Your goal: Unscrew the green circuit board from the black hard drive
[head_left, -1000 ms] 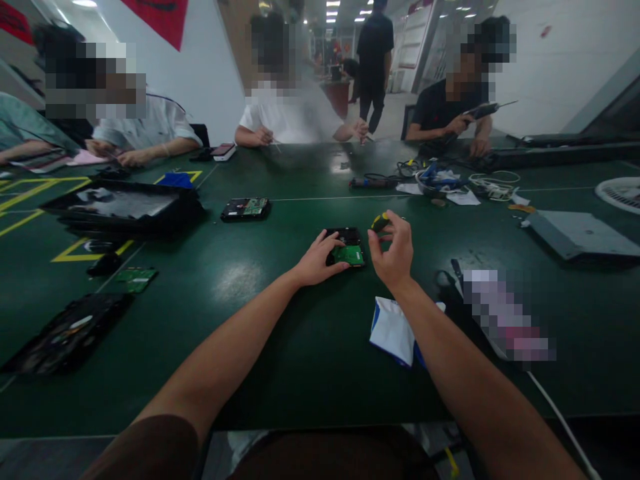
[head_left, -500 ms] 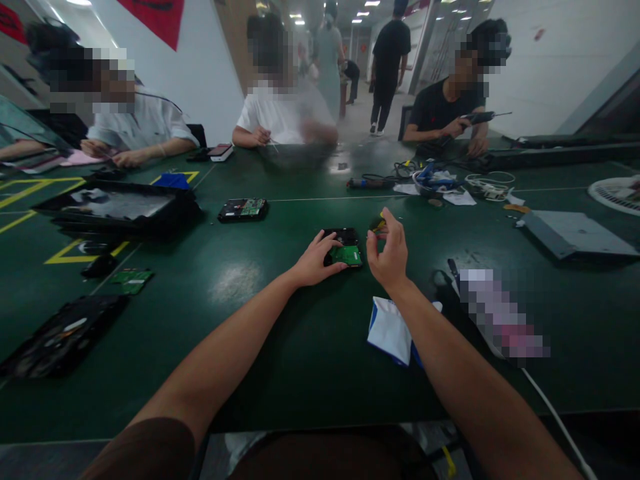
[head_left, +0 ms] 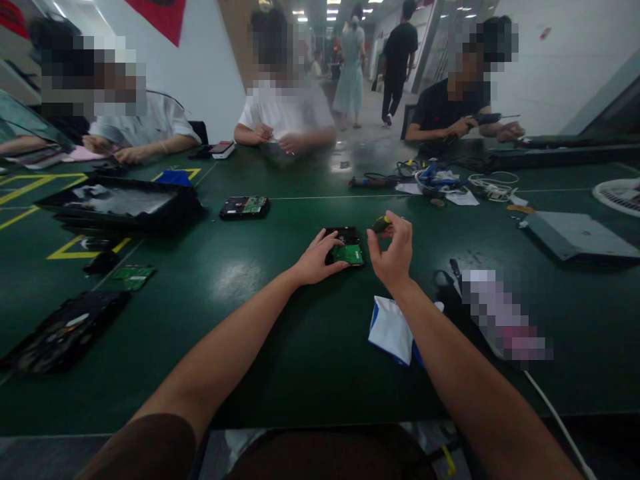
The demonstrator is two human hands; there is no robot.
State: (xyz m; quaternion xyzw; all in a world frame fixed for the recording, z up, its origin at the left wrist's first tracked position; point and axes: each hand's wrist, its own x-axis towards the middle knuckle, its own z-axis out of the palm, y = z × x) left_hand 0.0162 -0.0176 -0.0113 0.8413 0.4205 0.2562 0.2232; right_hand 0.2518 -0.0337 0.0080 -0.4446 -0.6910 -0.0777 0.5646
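A hard drive [head_left: 350,253] with a black casing and a green circuit board lies flat on the table in front of me. My left hand [head_left: 320,259] grips it from the left, thumb along the near side and fingers over the far part, hiding its left end. Just to the right and slightly raised, my right hand [head_left: 393,250] is closed around a small screwdriver [head_left: 382,225] with a yellow and dark green handle. Its tip cannot be made out, and it appears apart from the drive. A white and blue packet [head_left: 391,330] lies below my right wrist.
Another hard drive [head_left: 245,207] sits farther left, near a black tray [head_left: 125,203]. At the left are a loose green circuit board [head_left: 133,275] and a black device part [head_left: 67,330]. A grey metal box [head_left: 583,235] and cables [head_left: 440,179] lie right. Several people sit across the table.
My right hand has shifted slightly right, and the screwdriver's handle has turned to lie more sideways in my fingers. My left hand stays on the hard drive.
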